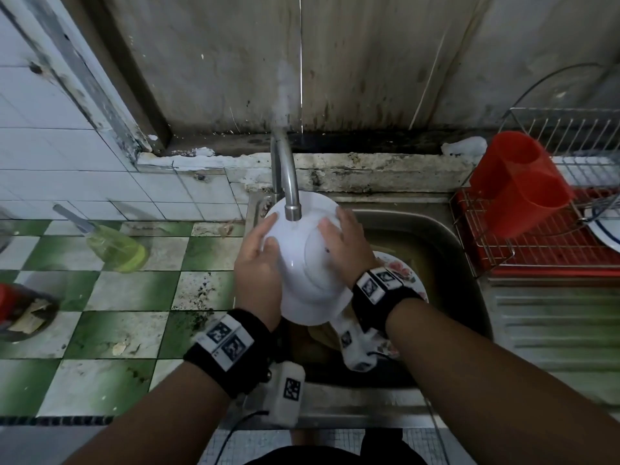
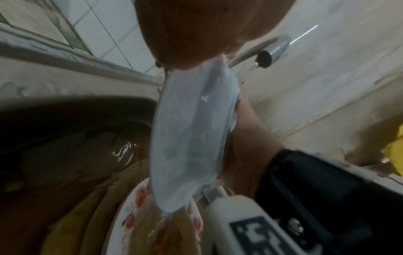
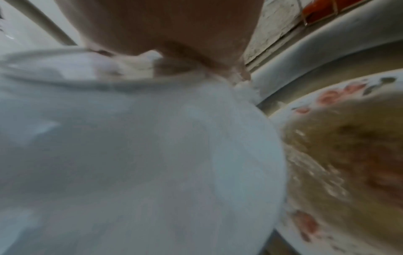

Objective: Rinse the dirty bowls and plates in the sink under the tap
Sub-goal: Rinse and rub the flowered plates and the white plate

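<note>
A plain white plate (image 1: 302, 263) is tilted under the spout of the steel tap (image 1: 290, 182), its underside facing me. My left hand (image 1: 258, 263) grips its left rim, fingers curled over the edge. My right hand (image 1: 345, 243) rests on the plate's back with fingers stretched flat. The left wrist view shows the plate (image 2: 191, 138) edge-on below my left hand (image 2: 196, 34), with the tap (image 2: 277, 48) behind. In the right wrist view the plate (image 3: 130, 155) fills the frame. A flowered plate (image 1: 399, 268) (image 2: 130, 220) (image 3: 327, 96) lies below in murky water.
The steel sink (image 1: 463, 263) holds brown water. To its right is a wire dish rack (image 1: 536, 250) with a red cutlery holder (image 1: 520, 182) and a plate (image 1: 604, 229). A green soap bottle (image 1: 114, 246) stands on the tiled counter on the left.
</note>
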